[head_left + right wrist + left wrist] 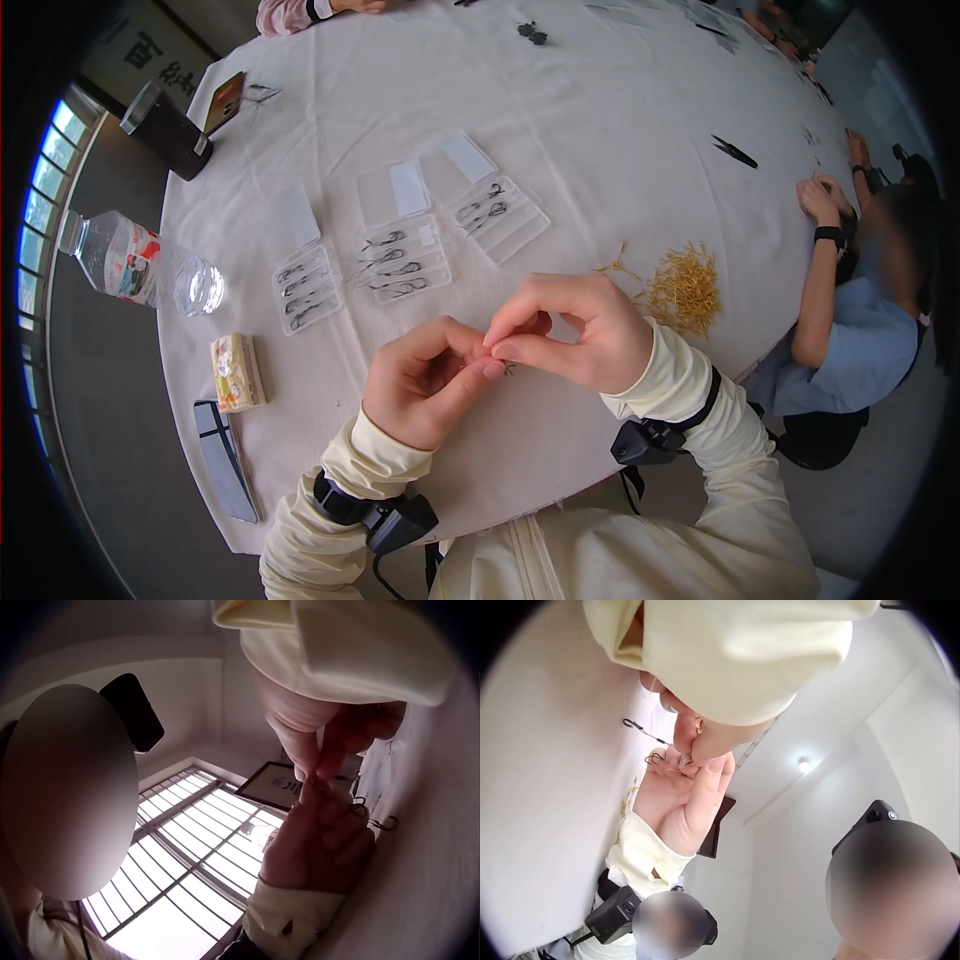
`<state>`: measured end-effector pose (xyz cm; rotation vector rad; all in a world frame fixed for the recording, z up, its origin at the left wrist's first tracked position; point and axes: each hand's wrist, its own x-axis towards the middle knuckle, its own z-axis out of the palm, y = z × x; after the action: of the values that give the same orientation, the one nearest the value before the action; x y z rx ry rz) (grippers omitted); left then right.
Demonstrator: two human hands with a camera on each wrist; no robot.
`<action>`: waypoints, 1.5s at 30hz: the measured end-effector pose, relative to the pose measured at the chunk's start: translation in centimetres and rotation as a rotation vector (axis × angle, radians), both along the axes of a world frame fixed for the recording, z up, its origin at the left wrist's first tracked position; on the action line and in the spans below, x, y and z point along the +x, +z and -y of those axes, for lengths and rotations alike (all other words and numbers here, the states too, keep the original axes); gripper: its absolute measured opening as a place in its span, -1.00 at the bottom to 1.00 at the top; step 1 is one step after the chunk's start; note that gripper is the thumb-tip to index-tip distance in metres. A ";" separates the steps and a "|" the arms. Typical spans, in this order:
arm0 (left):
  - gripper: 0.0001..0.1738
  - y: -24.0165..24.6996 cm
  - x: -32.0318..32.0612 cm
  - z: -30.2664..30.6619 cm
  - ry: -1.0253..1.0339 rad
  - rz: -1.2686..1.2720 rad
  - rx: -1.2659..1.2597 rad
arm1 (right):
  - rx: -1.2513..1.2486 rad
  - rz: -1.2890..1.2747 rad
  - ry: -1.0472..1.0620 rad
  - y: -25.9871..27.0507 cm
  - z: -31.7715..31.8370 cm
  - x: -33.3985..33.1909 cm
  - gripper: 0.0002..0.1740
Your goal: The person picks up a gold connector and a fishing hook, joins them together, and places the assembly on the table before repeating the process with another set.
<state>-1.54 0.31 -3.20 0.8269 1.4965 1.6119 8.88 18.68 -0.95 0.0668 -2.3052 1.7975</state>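
Observation:
Both hands meet above the near middle of the table, fingertips together. My left hand [425, 385] pinches a small dark fishing hook rig [654, 739] between thumb and curled fingers. Opposite it, my right hand [580, 330] pinches at the same spot, thumb against forefinger. In the left wrist view a dark line with a loop at its end sticks out from the fingers, and curved hooks [654, 758] show by the right palm. A tiny gold-coloured piece [698, 725] shows at the left fingers. The fingertips hide the rest of the rig.
Beyond the hands lie open clear boxes [412, 262] with several dark rigs. A pile of thin gold-coloured pieces [686, 288] lies right of the hands. A water bottle [140, 265], tissue pack [235, 372] and dark tumbler [168, 132] stand left; thread snips [735, 151] lie far right. People sit around.

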 end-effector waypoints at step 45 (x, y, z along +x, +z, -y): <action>-0.90 -0.4 0.7 -0.5 0.181 -0.147 -0.002 | 0.238 -0.162 -0.179 -0.4 0.7 -0.4 -0.93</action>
<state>-0.87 0.79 -3.56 0.8443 1.7178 1.7111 8.47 17.98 -1.34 0.0407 -2.3153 1.3762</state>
